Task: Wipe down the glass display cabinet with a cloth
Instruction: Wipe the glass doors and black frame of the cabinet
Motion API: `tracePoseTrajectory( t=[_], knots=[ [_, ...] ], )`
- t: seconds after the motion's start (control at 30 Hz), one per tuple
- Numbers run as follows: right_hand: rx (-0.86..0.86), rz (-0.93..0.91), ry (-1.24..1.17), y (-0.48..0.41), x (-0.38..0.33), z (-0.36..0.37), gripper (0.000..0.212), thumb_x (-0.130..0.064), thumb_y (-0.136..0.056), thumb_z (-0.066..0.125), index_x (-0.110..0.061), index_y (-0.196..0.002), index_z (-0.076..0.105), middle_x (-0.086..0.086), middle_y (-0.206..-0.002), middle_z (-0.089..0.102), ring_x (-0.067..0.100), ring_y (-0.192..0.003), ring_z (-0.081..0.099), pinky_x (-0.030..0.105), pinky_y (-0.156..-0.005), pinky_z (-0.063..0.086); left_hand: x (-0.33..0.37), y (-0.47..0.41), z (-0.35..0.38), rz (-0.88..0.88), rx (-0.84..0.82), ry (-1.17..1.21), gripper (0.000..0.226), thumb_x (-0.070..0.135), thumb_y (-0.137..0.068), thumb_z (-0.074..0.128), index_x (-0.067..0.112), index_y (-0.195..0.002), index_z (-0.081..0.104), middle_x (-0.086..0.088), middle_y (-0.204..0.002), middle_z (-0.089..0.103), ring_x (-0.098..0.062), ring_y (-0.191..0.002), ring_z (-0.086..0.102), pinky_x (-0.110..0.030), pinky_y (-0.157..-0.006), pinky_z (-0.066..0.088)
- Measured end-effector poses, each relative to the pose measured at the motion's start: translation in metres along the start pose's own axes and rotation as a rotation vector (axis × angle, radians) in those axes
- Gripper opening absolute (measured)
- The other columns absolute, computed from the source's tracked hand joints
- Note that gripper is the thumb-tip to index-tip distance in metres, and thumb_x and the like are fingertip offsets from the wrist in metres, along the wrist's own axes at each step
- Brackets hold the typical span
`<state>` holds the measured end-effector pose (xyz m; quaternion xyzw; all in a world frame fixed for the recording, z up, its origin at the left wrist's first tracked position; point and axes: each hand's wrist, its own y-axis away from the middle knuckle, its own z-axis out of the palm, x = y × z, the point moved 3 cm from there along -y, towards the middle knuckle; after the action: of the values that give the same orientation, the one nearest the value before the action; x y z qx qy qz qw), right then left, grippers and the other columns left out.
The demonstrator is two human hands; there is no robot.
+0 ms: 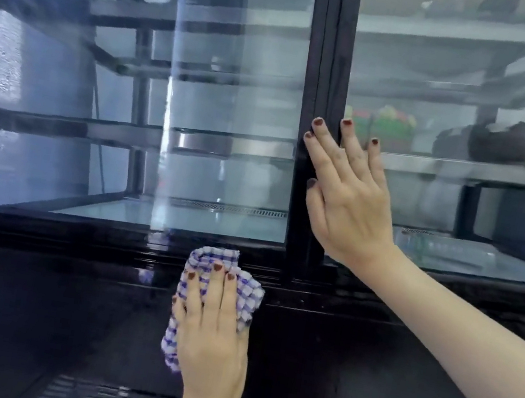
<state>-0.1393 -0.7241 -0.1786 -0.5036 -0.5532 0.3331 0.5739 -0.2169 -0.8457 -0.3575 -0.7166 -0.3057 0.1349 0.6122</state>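
Checked cloth (248, 297) under flat left hand (213, 340), glossy black cabinet (369, 341)

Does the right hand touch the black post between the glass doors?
Touching. In the head view the right hand lies flat on the post, two fingers straight across it, the rest on the glass.
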Motion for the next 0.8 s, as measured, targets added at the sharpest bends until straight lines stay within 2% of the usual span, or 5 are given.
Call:
tracePoseTrajectory(
  t=[0.1,0.3,0.47,0.63,0.8],
  knots=[
    [0.036,0.051,-0.080,0.000,0.004,-0.004,0.051,-0.013,-0.089,0.036,-0.002,-0.138,0.043,0.014,-0.146,0.039,0.032,-0.138,0.031,0.045,-0.115,0.017,0.034,0.021,0.021,0.098,-0.072,-0.062,0.064,0.044,-0.095,0.031,0.009,-0.146,0.021,0.002,-0.159,-0.005,-0.026,-0.145,-0.004,-0.045,-0.115,0.004],
    [-0.051,0.049,0.080,0.030,0.038,-0.016,0.054,-0.015,-0.089,0.036,-0.005,-0.142,0.037,0.008,-0.151,0.029,0.029,-0.141,0.024,0.046,-0.116,0.015,0.024,0.034,0.022,0.118,0.024,-0.050,0.052,0.042,-0.101,0.012,0.027,-0.151,0.007,0.012,-0.158,-0.004,-0.021,-0.146,-0.005,-0.051,-0.112,0.005],
    [-0.124,0.011,0.191,0.092,0.089,-0.038,0.054,-0.018,-0.090,0.037,-0.011,-0.144,0.032,0.005,-0.151,0.027,0.025,-0.142,0.020,0.052,-0.113,0.016,-0.019,0.013,0.006,-0.213,0.059,-0.053,0.060,0.039,-0.101,0.020,-0.003,-0.130,0.051,-0.007,-0.152,0.024,-0.052,-0.133,0.014,-0.081,-0.090,0.018],
    [-0.190,-0.081,0.273,0.120,0.128,-0.055,0.052,-0.021,-0.091,0.036,-0.017,-0.143,0.032,0.004,-0.150,0.029,0.025,-0.142,0.020,0.054,-0.112,0.017,0.026,0.017,0.020,0.009,0.019,-0.025,0.053,0.038,-0.101,0.008,0.021,-0.151,0.003,0.007,-0.158,-0.008,-0.044,-0.140,0.001,-0.067,-0.101,0.017],
    [-0.265,0.066,0.318,0.131,0.175,-0.073,0.055,-0.040,-0.095,0.027,-0.027,-0.147,0.013,0.003,-0.155,0.017,0.022,-0.145,0.008,0.051,-0.114,0.005,0.105,0.022,0.049,0.200,0.013,-0.052,0.056,0.030,-0.100,0.019,0.017,-0.151,0.000,0.001,-0.159,-0.009,-0.046,-0.135,0.016,-0.061,-0.101,0.018]
  ],
)
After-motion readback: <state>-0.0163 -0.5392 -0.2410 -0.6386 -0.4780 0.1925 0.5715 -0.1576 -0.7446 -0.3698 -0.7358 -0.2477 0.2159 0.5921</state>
